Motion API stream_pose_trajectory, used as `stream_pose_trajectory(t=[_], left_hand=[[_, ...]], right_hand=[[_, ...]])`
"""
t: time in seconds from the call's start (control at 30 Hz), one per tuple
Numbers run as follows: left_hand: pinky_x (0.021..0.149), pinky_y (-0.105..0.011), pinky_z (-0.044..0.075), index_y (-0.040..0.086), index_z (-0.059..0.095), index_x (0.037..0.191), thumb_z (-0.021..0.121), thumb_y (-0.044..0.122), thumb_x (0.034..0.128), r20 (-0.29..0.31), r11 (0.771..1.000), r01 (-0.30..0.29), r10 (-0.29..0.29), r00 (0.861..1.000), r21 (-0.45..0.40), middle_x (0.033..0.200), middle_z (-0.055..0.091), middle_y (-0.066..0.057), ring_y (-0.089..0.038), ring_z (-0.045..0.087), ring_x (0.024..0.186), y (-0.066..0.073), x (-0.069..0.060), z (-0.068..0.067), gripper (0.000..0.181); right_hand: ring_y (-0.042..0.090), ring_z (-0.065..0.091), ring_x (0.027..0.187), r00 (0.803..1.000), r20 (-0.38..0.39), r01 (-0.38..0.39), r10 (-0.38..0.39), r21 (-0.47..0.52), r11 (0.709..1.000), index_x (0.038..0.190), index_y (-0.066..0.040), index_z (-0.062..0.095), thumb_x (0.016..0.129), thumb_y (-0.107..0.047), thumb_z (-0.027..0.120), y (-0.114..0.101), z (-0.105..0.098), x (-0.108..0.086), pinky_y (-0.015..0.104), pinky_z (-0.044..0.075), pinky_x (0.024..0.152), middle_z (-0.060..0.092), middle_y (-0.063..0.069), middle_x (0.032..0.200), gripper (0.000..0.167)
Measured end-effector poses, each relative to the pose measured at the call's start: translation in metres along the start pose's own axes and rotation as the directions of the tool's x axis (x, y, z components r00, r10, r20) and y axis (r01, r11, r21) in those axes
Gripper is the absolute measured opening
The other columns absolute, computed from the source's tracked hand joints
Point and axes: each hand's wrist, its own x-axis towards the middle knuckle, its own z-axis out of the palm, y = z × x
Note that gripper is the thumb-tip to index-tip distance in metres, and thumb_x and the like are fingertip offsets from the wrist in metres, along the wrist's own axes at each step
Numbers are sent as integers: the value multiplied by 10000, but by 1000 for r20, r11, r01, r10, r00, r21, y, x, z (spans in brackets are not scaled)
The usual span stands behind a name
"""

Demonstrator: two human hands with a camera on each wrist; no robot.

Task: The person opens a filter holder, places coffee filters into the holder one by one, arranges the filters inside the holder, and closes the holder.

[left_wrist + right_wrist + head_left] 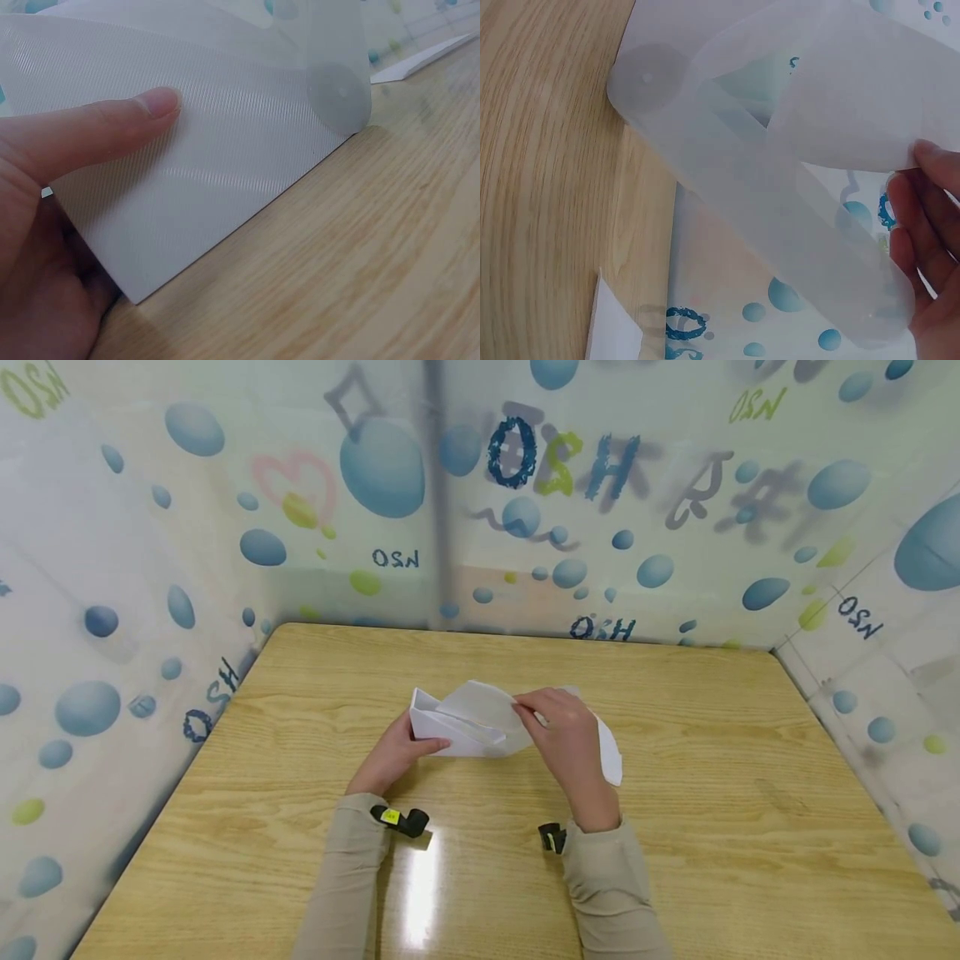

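Note:
A white, folded, box-like thing with finely ribbed sides stands low over the table. My left hand holds its left end, with the thumb on the front face and the other fingers partly hidden behind and below. In the left wrist view the thumb lies flat against the ribbed side. My right hand pinches the edge of a thin white sheet that rises from the thing's opening. Below that sheet, the right wrist view shows a pale translucent strip with rounded ends and a grey disc.
Another white piece shows beyond my right hand, partly hidden by it. The wooden table meets patterned walls at the back and sides. Black cameras sit on both wrists.

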Motion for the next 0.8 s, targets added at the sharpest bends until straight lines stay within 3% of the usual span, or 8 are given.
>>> stream_pose_trajectory(t=[0.5, 0.8], left_hand=[[853, -381, 404, 166, 476, 1151, 737, 274, 731, -10, 1000, -2, 2, 1000, -12, 1085, 565, -61, -204, 527, 1003, 0, 0, 0, 506], [857, -383, 406, 178, 467, 1176, 740, 288, 724, -17, 1000, 23, -23, 1000, -10, 1110, 555, -51, -204, 523, 1013, 0, 1, 1, 540]], right_hand=[[106, 596, 712, 1000, 14, 2, -1, -83, 997, 865, -153, 716, 798, -227, 680, -6, 5, 2, 309, 450, 644, 668, -47, 802, 105], [107, 589, 709, 999, 49, 23, -19, -69, 997, 867, -137, 713, 788, -195, 691, -11, 11, 0, 287, 456, 653, 666, -35, 810, 101]])
